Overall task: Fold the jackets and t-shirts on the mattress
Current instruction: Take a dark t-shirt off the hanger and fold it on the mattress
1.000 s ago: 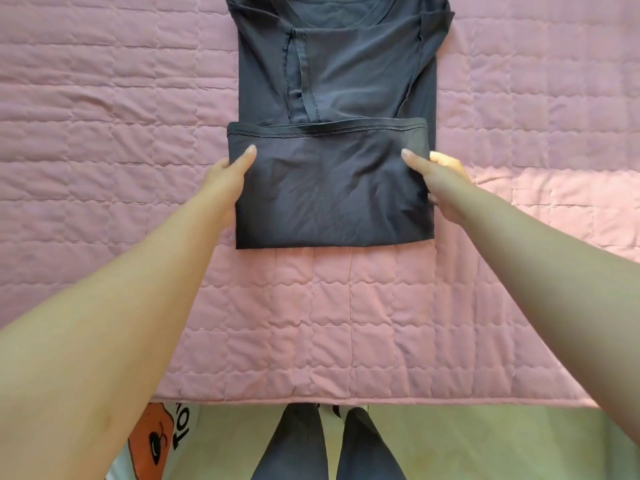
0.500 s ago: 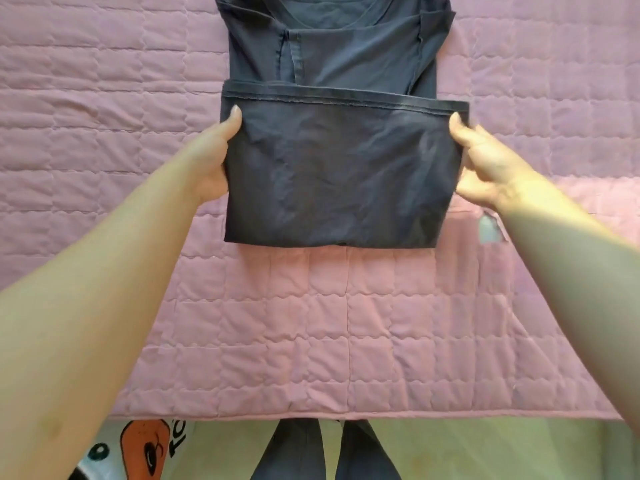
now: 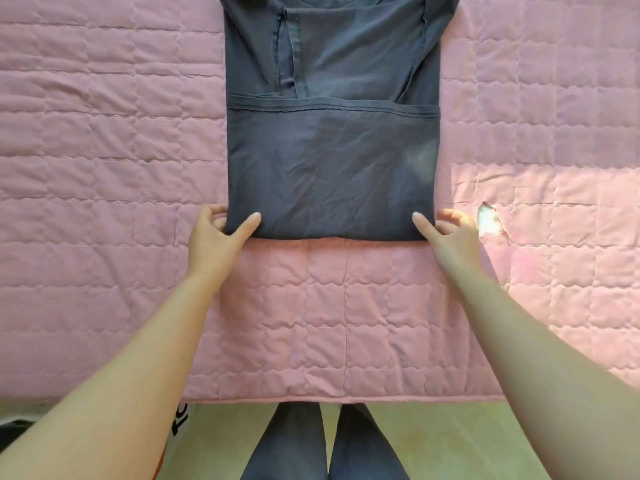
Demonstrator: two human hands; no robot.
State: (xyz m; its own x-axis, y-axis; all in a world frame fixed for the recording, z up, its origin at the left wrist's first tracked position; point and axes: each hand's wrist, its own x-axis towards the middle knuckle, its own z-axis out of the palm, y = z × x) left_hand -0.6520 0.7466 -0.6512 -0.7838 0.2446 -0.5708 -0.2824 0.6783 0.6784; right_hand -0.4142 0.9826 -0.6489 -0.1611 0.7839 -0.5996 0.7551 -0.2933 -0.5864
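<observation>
Pink quilted mattress [image 3: 104, 168] fills the view, and on it, from the centre up toward twelve o'clock, lies a dark grey t-shirt [image 3: 329, 168], its lower part doubled up so that the hem [image 3: 329, 107] runs straight across the chest. It looks like thin, limp jersey: light, soft and with no stiffness of its own, so it will likely sag and slip out of square unless both ends of a fold rise together. The best hold is at the two near corners of the folded edge, taking all layers at once. At the shirt's seven o'clock the left hand [image 3: 216, 242] pinches that corner, thumb on top and fingers curled at the side edge. At five o'clock the right hand [image 3: 450, 244] mirrors it, pinching its own corner. Both forearms reach in from six o'clock, where dark trousers [image 3: 287, 445] stand on a pale floor [image 3: 433, 438].
</observation>
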